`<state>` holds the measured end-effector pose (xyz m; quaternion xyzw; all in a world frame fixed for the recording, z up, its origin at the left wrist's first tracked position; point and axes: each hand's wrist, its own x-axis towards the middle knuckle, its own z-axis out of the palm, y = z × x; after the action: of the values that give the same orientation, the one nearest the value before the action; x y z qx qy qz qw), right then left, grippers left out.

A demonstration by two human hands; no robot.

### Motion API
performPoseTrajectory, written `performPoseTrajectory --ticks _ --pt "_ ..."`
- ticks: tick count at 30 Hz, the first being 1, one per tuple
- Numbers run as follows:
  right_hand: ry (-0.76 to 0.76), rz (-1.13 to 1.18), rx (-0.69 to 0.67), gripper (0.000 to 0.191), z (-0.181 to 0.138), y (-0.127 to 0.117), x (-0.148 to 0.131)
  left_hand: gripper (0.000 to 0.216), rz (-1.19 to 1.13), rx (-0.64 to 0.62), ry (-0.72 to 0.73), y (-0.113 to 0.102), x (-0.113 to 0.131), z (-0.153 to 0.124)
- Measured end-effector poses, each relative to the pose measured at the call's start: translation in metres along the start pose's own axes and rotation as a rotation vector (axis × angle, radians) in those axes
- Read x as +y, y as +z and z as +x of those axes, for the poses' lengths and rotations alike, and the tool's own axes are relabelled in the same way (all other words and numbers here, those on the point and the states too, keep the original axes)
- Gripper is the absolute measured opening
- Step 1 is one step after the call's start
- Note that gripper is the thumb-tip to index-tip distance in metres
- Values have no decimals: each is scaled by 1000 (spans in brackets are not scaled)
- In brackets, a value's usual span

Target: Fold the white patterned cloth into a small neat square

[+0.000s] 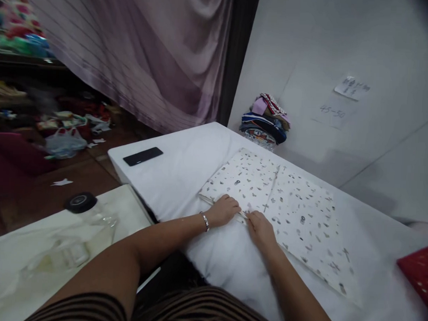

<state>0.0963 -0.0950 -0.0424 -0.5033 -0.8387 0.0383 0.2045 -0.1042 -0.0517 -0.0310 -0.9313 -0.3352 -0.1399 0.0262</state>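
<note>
A white printed cloth (297, 206) with small grey and brown motifs lies folded in flat layers on the white-covered table (186, 150). A crease runs across it between a left and a right part. At its near edge, close to that crease, my left hand (224, 210) closes its fingers over the border; a silver bracelet circles the wrist. Beside it, almost touching, my right hand (260, 229) pinches the same edge between thumb and fingers. The cloth under both hands is partly hidden.
A black phone (143, 156) lies at the table's left end. On a side table stands a clear bottle (98, 217) with a black cap (80, 202). Folded fabrics (265, 120) are stacked by the wall; a red item (420, 273) sits far right. A curtain (151, 49) hangs behind.
</note>
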Motion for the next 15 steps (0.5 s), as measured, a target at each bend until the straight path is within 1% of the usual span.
performPoseTrajectory --ticks 7,11,15 --pt "-29 -25 29 24 -2 4 2 13 81 -11 -58 3 -17 -12" --pt "-45 -78 -13 25 -1 2 2 19 64 7 -115 -5 -31 -23" --pt "-54 -131 -66 25 1 -2 -1 20 69 21 -199 -15 -53 -44"
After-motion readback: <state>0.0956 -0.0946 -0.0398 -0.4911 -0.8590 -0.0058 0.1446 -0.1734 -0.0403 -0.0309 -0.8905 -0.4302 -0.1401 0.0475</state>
